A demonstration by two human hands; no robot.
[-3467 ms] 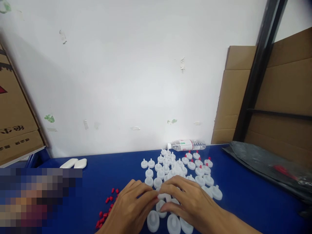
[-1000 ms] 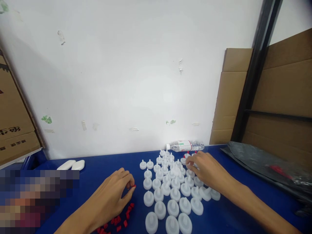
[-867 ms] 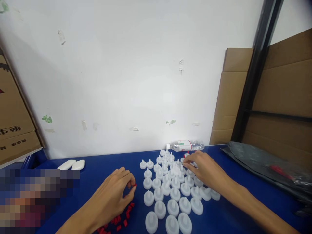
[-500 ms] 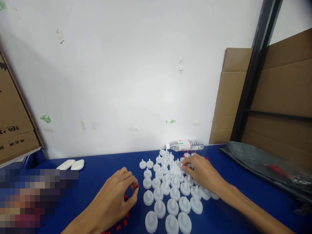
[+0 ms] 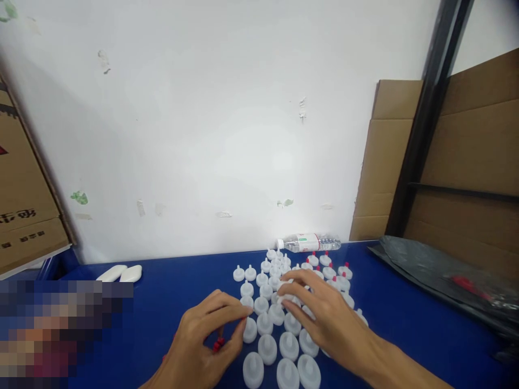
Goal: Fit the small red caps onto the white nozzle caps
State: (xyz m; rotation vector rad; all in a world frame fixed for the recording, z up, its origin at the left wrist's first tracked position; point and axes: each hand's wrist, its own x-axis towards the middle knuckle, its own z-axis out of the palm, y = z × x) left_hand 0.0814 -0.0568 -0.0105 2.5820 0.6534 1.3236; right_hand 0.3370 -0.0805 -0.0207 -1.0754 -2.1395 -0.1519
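Several white round caps with nozzles stand in rows on the blue table. Those at the far right carry small red tips. My left hand is curled, with small red tips pinched under its fingers beside the caps' left edge. My right hand lies over the middle of the group, its fingers closed on a white cap lifted off the table.
A clear water bottle lies against the white wall. Two white oval pieces rest at the back left. Cardboard boxes stand left. Flattened cardboard, a black post and a black plastic bag stand right.
My right hand came back from the far red-tipped caps toward me and picked up a white cap. My left hand moved right toward the caps with red tips in its fingers.
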